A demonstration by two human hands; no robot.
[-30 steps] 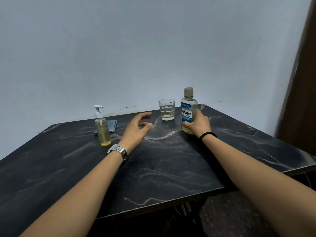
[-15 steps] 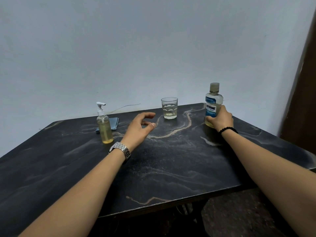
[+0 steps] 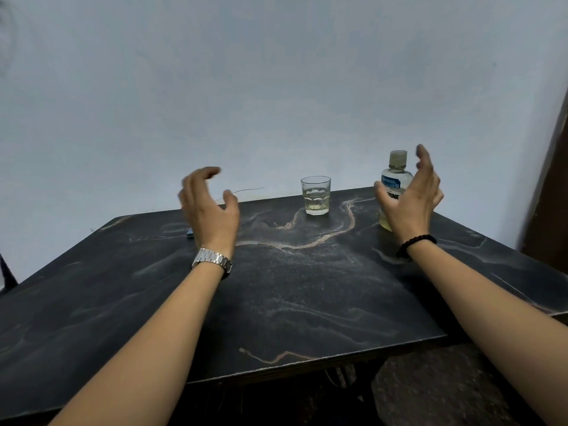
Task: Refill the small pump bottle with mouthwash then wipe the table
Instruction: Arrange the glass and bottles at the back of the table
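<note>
I see the mouthwash bottle (image 3: 394, 186) standing upright on the far right part of the tabletop (image 3: 307, 287), its long axis vertical and its capped neck pointing straight up, the blue label turned toward me. Pale yellow liquid fills only its bottom part; the rest looks clear. My right hand (image 3: 412, 198) is raised just in front of it, fingers spread and loosely bent, gripping nothing; I cannot tell whether the palm brushes the bottle, since the hand covers its right side. My left hand (image 3: 209, 207) is lifted above the far left part of the tabletop, fingers curved but relaxed and apart, holding nothing. It blocks what stands behind it, so I cannot make out the pump bottle here; only a sliver of blue cloth (image 3: 190, 232) peeks out at the hand's left edge. Between the two hands, near the far edge, a clear glass (image 3: 315, 195) stands upright, mouth up, with a shallow layer of pale liquid in its base. A metal watch (image 3: 212, 261) sits on my left wrist, a dark bead bracelet (image 3: 415, 245) on my right.
</note>
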